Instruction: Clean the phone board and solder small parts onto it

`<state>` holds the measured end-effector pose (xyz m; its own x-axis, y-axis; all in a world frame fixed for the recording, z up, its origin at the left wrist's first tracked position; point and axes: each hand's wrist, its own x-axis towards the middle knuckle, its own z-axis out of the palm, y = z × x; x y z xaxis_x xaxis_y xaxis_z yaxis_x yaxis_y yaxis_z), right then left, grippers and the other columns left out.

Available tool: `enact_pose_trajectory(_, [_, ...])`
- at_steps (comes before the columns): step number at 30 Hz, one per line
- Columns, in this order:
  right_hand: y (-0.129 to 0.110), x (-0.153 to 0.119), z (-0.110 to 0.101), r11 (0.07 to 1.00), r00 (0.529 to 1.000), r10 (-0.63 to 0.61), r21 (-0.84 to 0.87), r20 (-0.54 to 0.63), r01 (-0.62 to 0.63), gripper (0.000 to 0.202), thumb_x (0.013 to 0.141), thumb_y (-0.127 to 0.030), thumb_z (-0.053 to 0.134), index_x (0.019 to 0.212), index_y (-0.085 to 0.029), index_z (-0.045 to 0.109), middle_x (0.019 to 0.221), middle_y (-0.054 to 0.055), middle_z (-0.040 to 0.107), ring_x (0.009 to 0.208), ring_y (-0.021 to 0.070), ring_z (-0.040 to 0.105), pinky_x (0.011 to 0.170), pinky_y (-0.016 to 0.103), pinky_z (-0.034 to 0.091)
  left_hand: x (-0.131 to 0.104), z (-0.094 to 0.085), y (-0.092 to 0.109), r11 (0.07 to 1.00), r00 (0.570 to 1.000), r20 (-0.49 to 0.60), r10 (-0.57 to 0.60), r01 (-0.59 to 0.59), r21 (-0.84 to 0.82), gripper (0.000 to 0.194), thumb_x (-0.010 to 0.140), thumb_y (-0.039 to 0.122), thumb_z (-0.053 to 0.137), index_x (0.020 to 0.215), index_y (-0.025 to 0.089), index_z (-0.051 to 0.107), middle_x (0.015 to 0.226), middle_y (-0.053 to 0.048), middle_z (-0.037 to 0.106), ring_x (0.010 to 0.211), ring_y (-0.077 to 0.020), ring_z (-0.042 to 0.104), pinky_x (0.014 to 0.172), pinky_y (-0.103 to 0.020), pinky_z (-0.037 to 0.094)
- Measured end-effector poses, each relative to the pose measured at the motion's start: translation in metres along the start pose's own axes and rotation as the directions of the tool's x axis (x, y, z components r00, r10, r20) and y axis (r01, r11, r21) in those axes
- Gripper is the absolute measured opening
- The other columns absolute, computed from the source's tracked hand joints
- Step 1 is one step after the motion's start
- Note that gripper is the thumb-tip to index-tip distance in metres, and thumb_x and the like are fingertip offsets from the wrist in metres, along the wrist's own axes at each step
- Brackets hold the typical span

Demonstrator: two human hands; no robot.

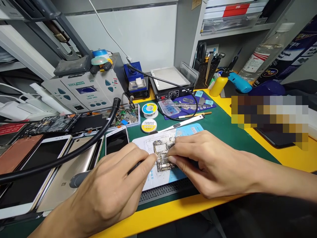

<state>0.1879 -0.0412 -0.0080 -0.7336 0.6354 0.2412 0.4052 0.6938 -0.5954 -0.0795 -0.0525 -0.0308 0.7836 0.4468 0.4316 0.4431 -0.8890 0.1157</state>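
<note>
A phone circuit board with metal shields lies over a white and blue card in front of me. My left hand pinches the board's left edge between thumb and forefinger. From the other side, my right hand has its thumb and fingers closed on the board's right part, which they partly cover. A grey perforated strip runs beneath the card's near edge. Just beyond the card rests a white pen-like tool.
Several phones lie at left, crossed by a thick black hose. Behind are a soldering station, a solder spool, a round tin and a heating plate. A yellow bottle stands at right.
</note>
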Motion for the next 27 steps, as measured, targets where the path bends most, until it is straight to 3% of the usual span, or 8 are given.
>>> enact_pose_trajectory(7, [0.0008, 0.0006, 0.0009, 1.0, 1.0, -0.001, -0.001, -0.002, 0.001, 0.016, 0.089, -0.003, 0.057, 0.079, -0.014, 0.061, 0.07, -0.002, 0.05, 0.064, 0.0124, 0.038, 0.061, 0.031, 0.029, 0.001, -0.0013, 0.0011, 0.997, 0.997, -0.006, 0.072, -0.072, 0.026, 0.037, 0.093, -0.005, 0.058, 0.129, 0.001, 0.063, 0.1, -0.012, 0.063, 0.089, -0.0215, 0.053, 0.07, -0.036, 0.049])
enact_pose_trajectory(17, [0.0017, 0.0015, 0.0016, 1.0, 1.0, -0.012, -0.004, -0.024, 0.012, 0.021, 0.09, -0.003, 0.057, 0.076, -0.018, 0.052, 0.068, -0.004, 0.044, 0.062, 0.0115, 0.034, 0.06, 0.031, 0.027, 0.0027, -0.0007, -0.0003, 0.999, 0.999, -0.038, 0.018, -0.02, -0.047, 0.041, 0.093, -0.007, 0.06, 0.133, 0.003, 0.062, 0.104, -0.013, 0.063, 0.093, -0.0214, 0.056, 0.075, -0.036, 0.051])
enact_pose_trajectory(27, [0.002, 0.0005, 0.0011, 1.0, 1.0, -0.007, -0.005, -0.011, 0.007, 0.017, 0.089, -0.002, 0.057, 0.078, -0.015, 0.059, 0.07, -0.002, 0.049, 0.063, 0.0123, 0.038, 0.061, 0.031, 0.028, 0.0054, -0.0033, -0.001, 0.997, 0.997, -0.019, 0.073, -0.073, 0.002, 0.037, 0.093, -0.005, 0.059, 0.129, 0.001, 0.062, 0.099, -0.013, 0.063, 0.089, -0.0217, 0.053, 0.072, -0.037, 0.051])
